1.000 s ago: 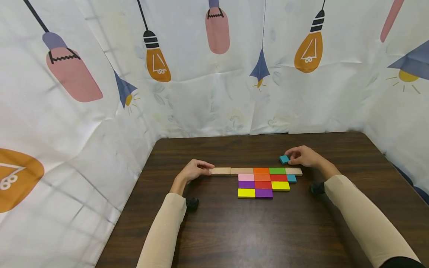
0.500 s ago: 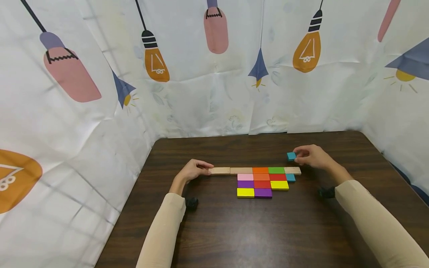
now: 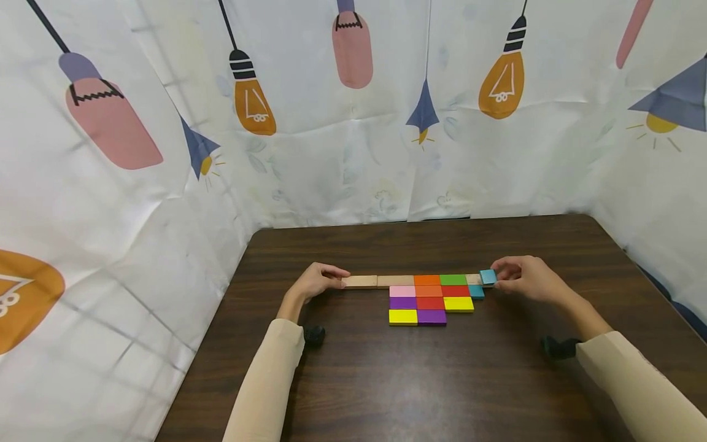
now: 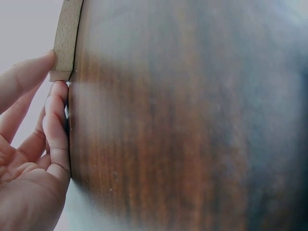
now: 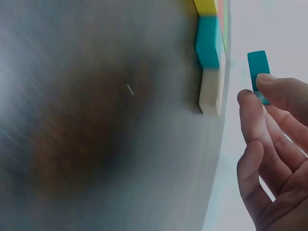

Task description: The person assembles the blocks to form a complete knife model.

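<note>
In the head view my left hand (image 3: 317, 282) holds the left end of a plain wooden block (image 3: 359, 282), its fingertips right at the end. The left wrist view shows a fingertip (image 4: 47, 58) against that block, with other fingers curled below its end. At the right end of the row, my right hand (image 3: 525, 279) pinches a teal block (image 3: 488, 277) between thumb and fingers. It is tilted and overlaps another plain wooden block (image 3: 472, 279) in the head view. A second teal block (image 3: 476, 292) lies just in front, next to the red one.
Between the hands lie orange (image 3: 427, 280) and green (image 3: 453, 280) blocks in the back row. Pink, red, purple and yellow blocks (image 3: 458, 304) form stepped rows in front. All lie on a dark wooden table (image 3: 375, 380), with a printed cloth (image 3: 364, 159) hanging behind.
My right hand has moved rightward and then toward me with the teal block, from behind the row to over its right end. My left hand stays at the left end.
</note>
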Action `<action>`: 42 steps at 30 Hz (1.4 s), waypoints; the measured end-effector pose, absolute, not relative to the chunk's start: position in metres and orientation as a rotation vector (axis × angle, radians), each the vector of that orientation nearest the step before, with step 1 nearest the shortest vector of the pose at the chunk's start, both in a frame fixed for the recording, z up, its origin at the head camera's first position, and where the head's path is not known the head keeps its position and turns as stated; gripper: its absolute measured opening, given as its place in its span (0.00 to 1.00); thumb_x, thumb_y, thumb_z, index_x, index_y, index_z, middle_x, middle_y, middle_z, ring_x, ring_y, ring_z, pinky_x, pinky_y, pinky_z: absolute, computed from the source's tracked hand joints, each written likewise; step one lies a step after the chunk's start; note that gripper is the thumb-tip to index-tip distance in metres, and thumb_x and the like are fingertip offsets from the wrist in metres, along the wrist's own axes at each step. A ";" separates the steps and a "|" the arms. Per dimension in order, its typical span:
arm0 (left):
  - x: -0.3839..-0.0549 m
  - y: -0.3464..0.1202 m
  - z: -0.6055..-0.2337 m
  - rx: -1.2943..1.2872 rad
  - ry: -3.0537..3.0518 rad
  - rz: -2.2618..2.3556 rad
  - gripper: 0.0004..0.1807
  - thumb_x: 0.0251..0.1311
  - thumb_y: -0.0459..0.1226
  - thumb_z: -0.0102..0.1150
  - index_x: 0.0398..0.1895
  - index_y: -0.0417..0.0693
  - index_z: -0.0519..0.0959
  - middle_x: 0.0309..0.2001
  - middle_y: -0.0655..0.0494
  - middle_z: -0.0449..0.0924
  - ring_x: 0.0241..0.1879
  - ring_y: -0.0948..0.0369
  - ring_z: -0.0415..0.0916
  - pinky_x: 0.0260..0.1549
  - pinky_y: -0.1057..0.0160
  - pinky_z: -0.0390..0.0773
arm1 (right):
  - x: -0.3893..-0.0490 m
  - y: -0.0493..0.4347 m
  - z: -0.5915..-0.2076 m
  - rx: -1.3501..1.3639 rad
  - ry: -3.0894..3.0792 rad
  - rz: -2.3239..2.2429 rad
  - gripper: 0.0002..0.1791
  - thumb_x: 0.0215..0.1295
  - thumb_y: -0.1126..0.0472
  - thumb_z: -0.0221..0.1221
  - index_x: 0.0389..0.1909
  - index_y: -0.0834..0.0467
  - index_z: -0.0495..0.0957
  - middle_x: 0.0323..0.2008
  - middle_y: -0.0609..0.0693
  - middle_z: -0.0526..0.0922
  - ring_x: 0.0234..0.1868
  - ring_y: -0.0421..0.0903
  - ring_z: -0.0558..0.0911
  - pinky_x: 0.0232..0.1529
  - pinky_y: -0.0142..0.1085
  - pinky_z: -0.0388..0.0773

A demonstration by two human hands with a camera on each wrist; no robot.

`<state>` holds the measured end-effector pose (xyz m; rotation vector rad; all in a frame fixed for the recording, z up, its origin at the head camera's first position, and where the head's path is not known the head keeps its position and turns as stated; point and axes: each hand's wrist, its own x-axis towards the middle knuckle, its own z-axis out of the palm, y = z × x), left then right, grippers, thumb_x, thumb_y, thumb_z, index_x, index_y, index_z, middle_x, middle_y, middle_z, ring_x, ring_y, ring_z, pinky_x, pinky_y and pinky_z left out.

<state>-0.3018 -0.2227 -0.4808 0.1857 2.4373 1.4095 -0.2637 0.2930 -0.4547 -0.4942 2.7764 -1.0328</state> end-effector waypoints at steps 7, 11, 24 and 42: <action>-0.303 -0.223 -0.482 0.198 2.434 1.417 0.14 0.63 0.35 0.70 0.51 0.47 0.88 0.45 0.50 0.87 0.39 0.58 0.78 0.41 0.61 0.75 | -0.242 0.279 -0.461 -0.571 2.717 -1.023 0.18 0.62 0.59 0.72 0.50 0.60 0.81 0.33 0.46 0.87 0.29 0.38 0.80 0.32 0.31 0.80; -0.303 -0.223 -0.482 0.199 2.430 1.417 0.14 0.63 0.35 0.70 0.52 0.46 0.88 0.46 0.50 0.87 0.39 0.59 0.78 0.40 0.61 0.75 | -0.233 0.269 -0.463 -0.609 2.654 -1.053 0.17 0.62 0.59 0.72 0.48 0.60 0.80 0.32 0.45 0.85 0.30 0.37 0.81 0.33 0.31 0.80; -0.301 -0.223 -0.482 0.192 2.421 1.421 0.14 0.64 0.34 0.69 0.53 0.46 0.88 0.46 0.49 0.87 0.41 0.57 0.80 0.42 0.61 0.76 | -0.222 0.246 -0.470 -0.687 2.545 -1.059 0.17 0.61 0.56 0.73 0.44 0.59 0.78 0.30 0.44 0.84 0.31 0.36 0.80 0.33 0.31 0.80; -0.301 -0.223 -0.482 0.208 2.417 1.424 0.15 0.64 0.35 0.69 0.54 0.45 0.87 0.46 0.49 0.87 0.42 0.57 0.81 0.45 0.58 0.78 | -0.215 0.230 -0.474 -0.694 2.632 -0.923 0.17 0.60 0.53 0.73 0.42 0.56 0.78 0.27 0.39 0.80 0.28 0.34 0.76 0.32 0.30 0.75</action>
